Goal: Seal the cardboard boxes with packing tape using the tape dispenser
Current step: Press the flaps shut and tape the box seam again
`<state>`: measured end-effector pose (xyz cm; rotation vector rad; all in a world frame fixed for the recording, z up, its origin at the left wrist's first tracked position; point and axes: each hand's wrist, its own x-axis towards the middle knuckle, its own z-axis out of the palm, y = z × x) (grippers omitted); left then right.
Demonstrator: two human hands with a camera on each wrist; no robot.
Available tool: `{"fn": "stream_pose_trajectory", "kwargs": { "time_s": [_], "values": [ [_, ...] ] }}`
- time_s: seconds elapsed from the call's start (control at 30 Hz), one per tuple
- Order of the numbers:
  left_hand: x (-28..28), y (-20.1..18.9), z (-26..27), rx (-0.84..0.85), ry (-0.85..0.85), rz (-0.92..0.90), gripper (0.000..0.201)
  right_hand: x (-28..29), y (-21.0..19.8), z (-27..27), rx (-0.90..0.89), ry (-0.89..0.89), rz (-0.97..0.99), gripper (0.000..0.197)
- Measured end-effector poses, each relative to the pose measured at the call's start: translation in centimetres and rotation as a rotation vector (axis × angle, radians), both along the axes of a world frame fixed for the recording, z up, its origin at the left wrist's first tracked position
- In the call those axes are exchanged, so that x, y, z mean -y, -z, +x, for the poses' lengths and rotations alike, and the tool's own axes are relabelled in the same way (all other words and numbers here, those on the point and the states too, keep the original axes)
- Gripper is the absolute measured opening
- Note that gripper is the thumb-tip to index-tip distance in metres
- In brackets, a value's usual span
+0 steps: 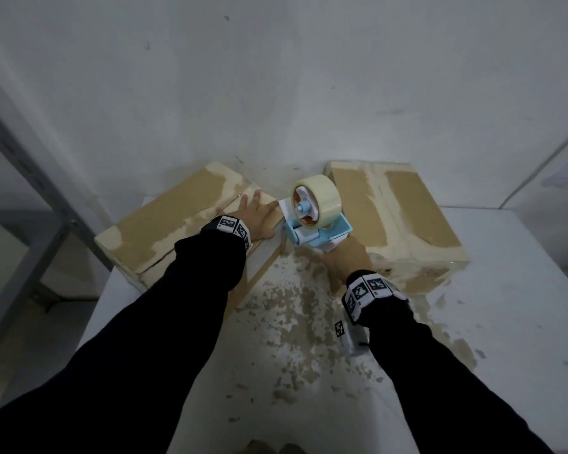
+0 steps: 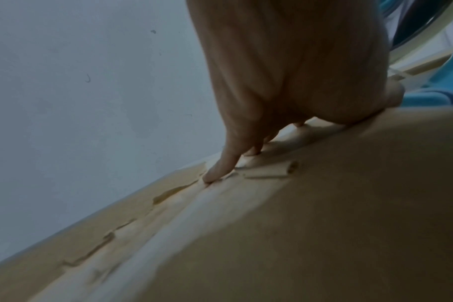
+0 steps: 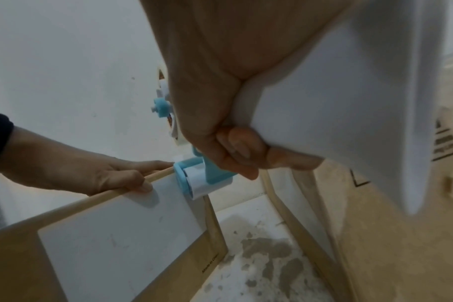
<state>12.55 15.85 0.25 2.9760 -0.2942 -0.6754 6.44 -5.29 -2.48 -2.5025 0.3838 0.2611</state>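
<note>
Left hand (image 1: 251, 217) lies flat, fingers straight, pressing the top of the left box (image 1: 164, 231) near its right end, right hand (image 1: 346, 262) grips the dispenser (image 1: 315, 224) handle, roller touching that box's right edge, right box (image 1: 404, 221) just beside, both on the table (image 1: 505, 322).

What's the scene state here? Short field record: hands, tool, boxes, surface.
left hand: flat, fingers spread, pressing the top of the left brown cardboard box
right hand: grips the white handle of the light-blue tape dispenser
dispenser: roller end at the left box's near right corner; clear tape roll mounted
right brown cardboard box: untouched, beside the dispenser
white table: scattered with torn brown paper bits
</note>
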Motion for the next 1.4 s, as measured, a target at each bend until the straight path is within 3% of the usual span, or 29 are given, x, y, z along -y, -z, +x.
{"fn": "stream_pose_trajectory", "kwargs": {
  "time_s": [0.23,0.37,0.47,0.83,0.97,1.03,1.17,1.23,1.4],
  "values": [
    [0.4,-0.6,-0.7,0.008,-0.040,0.012,0.084,0.2,-0.2,-0.5,0.009,-0.003,0.003,0.037],
    [0.3,-0.8,-0.7,-0.010,-0.033,0.006,0.084,0.3,-0.6,-0.6,-0.007,-0.061,-0.040,0.024],
    [0.3,-0.9,-0.8,-0.005,-0.032,0.006,0.084,0.3,-1.2,-0.8,0.001,-0.089,-0.067,0.037],
    [-0.1,-0.7,-1.0,0.011,-0.025,-0.031,0.084,-0.4,-3.0,-1.9,0.063,-0.067,-0.138,0.029],
    [-1.9,-0.4,-1.2,0.040,-0.082,-0.096,0.079,1.5,0.6,-4.1,-0.118,-0.158,-0.429,0.027],
    [-3.5,-0.4,-0.8,0.068,-0.095,-0.101,0.079,2.6,2.3,-3.9,-0.146,-0.168,-0.410,0.030],
    [-4.7,0.1,-1.2,0.021,-0.088,-0.154,0.086,2.2,0.5,-3.4,-0.174,-0.142,-0.311,0.016],
    [-5.2,-0.5,-1.3,0.041,-0.056,-0.231,0.086,1.7,0.1,-3.1,-0.148,-0.121,-0.257,0.019],
    [-9.8,-2.5,-1.2,0.318,-0.246,-0.539,0.056,1.0,0.1,-2.9,-0.111,-0.026,-0.091,0.020]
  ]
}}
